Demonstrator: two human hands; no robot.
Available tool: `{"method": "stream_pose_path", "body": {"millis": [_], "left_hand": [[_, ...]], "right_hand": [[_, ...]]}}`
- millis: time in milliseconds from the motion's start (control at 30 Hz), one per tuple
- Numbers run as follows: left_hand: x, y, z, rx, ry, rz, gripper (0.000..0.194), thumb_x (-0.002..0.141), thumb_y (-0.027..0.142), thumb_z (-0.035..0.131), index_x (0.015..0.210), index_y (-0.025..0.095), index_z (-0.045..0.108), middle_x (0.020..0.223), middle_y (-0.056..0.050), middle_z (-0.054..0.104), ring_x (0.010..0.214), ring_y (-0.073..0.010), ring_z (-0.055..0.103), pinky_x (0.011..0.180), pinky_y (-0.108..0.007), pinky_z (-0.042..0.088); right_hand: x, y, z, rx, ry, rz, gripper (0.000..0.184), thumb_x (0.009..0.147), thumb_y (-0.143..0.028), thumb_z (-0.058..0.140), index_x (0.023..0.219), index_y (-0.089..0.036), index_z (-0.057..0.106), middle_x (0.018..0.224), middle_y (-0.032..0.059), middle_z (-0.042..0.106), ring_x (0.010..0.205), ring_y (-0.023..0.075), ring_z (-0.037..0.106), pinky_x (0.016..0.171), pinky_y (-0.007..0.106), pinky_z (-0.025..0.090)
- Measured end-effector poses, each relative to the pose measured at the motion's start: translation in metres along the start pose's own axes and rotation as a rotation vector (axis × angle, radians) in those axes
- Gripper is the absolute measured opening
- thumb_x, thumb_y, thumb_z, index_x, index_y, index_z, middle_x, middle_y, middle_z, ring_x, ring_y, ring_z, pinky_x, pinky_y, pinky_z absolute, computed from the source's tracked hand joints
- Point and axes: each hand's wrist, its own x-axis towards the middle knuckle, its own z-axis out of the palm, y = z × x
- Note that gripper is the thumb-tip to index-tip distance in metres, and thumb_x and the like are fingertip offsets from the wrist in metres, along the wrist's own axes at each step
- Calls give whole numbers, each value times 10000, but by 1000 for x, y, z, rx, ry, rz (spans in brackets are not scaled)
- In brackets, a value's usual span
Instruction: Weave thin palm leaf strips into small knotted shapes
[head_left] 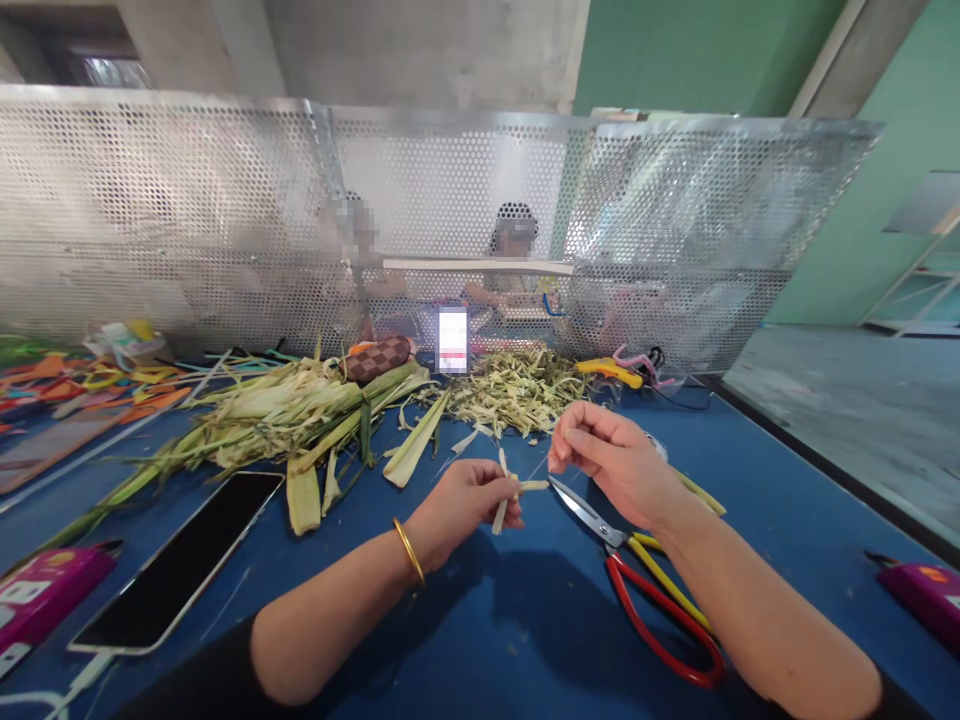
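- the left hand [474,500] is pinched shut on small pale husk strips [534,485], crossed and held just above the counter [555,630].
- the right hand [611,460] has thumb and fingertips together, apparently on a thin thread [538,466] that runs toward the strips; the two hands are apart.
- a hard tug on that thread could, i'd judge, tear the husk or pull the crossing askew, and a loosened left pinch could let the strips slide.
- the scissors [589,512] lie with their tip near the strips, beneath the right hand, so a dropped wrist might knock them or meet the blades.
- from here the left fingers cover the crossing, and the thread is too fine to follow.
- the right forearm hides part of the yellow handle; something pale behind that hand i can't make out.
- the people behind the mesh screen [450,160] are blurred.
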Motion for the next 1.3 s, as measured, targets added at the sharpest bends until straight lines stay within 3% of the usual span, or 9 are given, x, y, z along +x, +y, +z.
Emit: {"method": "stream_pose_path", "body": {"millis": [167,267,367,533,667,833,1067,1200,1300], "left_hand": [[-5,2,1,37,-108,93,188,745,321,610,698,142,574,615,-11,629,580,-112,580,615,-243,441],[-6,2,1,50,-135,201,236,757,373,604,717,141,581,647,-22,630,634,-129,586,646,-256,444],[-5,2,-1,94,-83,319,246,782,384,581,730,144,587,673,-26,630,661,-129,575,668,-255,440],[-1,0,-4,137,74,421,208,795,355,558,752,154,592,698,-18,618,674,-132,567,668,-257,448],[3,-1,-6,178,222,419,196,790,348,544,736,162,578,667,-10,617,650,-138,577,647,-258,456],[5,-4,-8,252,362,411,223,786,361,519,672,175,562,655,-15,641,648,-152,606,637,-256,458],[4,-1,-12,430,412,361,212,773,330,506,631,181,557,602,7,620,598,-140,563,599,-242,404],[6,-3,-16,562,334,355,227,752,309,516,575,172,551,535,24,556,554,-122,489,537,-230,338],[7,-4,-16,540,150,329,217,745,294,520,577,166,569,541,17,571,560,-121,503,531,-223,345]], "right_hand": [[4,15,5,68,78,-23,190,777,-338,670,705,-188,579,704,-21,589,759,137,619,733,277,477],[9,32,9,155,191,71,240,691,-360,738,676,-182,576,690,-22,599,765,147,627,730,271,475],[10,49,16,295,298,249,318,556,-365,810,646,-177,570,627,-32,599,616,121,596,609,244,464],[6,61,27,342,268,357,340,468,-292,830,629,-170,557,560,-32,588,527,118,566,596,274,465],[2,63,33,194,308,236,285,603,-374,754,654,-175,556,600,-27,583,590,123,563,628,268,443],[-5,64,40,-263,312,-34,166,811,-334,544,707,-205,526,668,-8,581,681,154,543,678,283,430],[-17,56,39,-942,-48,-412,162,896,-205,399,785,-221,517,747,40,577,684,179,506,649,298,381],[-19,43,40,-752,-176,-343,146,911,-208,420,803,-229,516,758,27,597,706,161,548,656,283,415],[-15,33,37,-468,-114,-220,143,910,-245,457,795,-219,537,791,26,625,777,158,594,730,293,450]]}}
